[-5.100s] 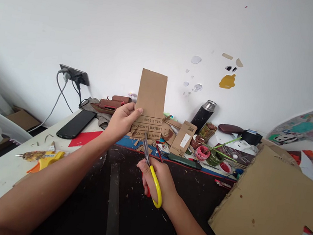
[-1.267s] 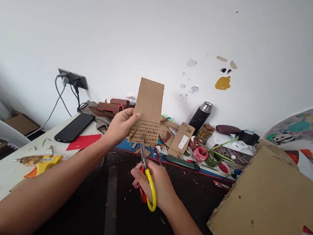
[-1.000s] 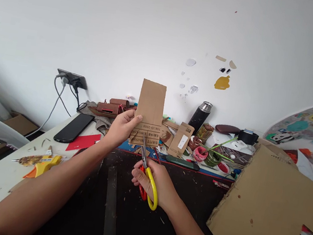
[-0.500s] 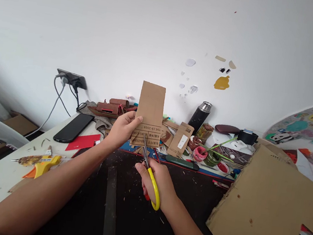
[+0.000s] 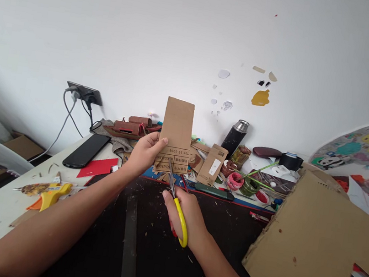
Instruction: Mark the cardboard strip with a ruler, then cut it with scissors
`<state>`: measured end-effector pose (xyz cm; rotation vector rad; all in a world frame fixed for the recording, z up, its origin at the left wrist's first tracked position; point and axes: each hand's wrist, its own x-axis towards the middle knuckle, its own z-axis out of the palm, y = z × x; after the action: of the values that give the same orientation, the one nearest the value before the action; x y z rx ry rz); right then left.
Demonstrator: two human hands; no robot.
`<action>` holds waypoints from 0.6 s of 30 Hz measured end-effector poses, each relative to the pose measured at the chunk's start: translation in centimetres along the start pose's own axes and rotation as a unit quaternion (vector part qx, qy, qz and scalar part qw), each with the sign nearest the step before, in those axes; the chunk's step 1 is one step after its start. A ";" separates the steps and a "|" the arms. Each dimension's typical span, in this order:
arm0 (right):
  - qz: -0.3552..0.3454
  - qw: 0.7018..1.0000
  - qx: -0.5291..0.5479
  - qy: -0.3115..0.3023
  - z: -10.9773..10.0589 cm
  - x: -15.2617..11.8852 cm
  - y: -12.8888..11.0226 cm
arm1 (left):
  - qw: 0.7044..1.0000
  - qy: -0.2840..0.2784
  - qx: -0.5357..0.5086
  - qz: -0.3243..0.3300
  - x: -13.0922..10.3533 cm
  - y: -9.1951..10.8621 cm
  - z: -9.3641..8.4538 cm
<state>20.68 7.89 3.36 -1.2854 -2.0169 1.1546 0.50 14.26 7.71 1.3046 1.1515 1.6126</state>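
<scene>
A brown piece of cardboard [image 5: 178, 121] with black printing along its lower part stands upright in my left hand [image 5: 145, 151], the thumb on its front face. My right hand [image 5: 190, 215] grips a pair of scissors [image 5: 181, 219] with yellow and red handles. The blades point up and overlap the cardboard's printed lower edge; one blade lies in front of the print. Below the hands a dark steel ruler [image 5: 130, 246] lies on the black cutting mat [image 5: 162, 265], among small scraps.
At left are a yellow glue gun [image 5: 53, 193], red paper [image 5: 97, 168] and a phone [image 5: 86, 150]. Along the wall stand a brown model boat [image 5: 130, 129], a black thermos [image 5: 235, 137] and paint jars [image 5: 235, 181]. A large cardboard sheet [image 5: 307, 245] leans in at right.
The cardboard and both hands stay nearly in place. My right thumb has shifted slightly and the scissor handles look a little closer together. The view has moved very slightly.
</scene>
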 end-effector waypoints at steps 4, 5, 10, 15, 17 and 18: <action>-0.002 1.000 -0.006 0.006 0.1 0.0 0.0 | 1.000 0.003 0.000 0.001 -0.1 0.0 0.1; -0.001 1.000 -0.007 0.007 0.2 0.0 0.0 | 1.000 0.006 0.000 0.001 -0.1 -0.1 0.1; -0.003 1.000 -0.009 0.010 0.4 0.0 0.1 | 1.000 0.012 0.007 -0.003 -0.1 -0.2 0.1; 0.000 1.000 -0.018 0.011 0.5 0.0 0.0 | 1.000 0.013 0.008 -0.001 -0.1 -0.3 0.1; -0.002 0.999 -0.029 0.014 0.4 0.1 -0.1 | 1.000 0.013 0.006 0.001 -0.1 -0.3 0.1; -0.005 0.999 -0.037 0.017 0.4 0.2 -0.2 | 1.000 0.012 0.006 0.001 -0.1 -0.2 0.1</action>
<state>20.21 7.85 3.29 -1.3197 -2.0569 1.0563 0.65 14.29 7.46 1.2982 1.1763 1.6300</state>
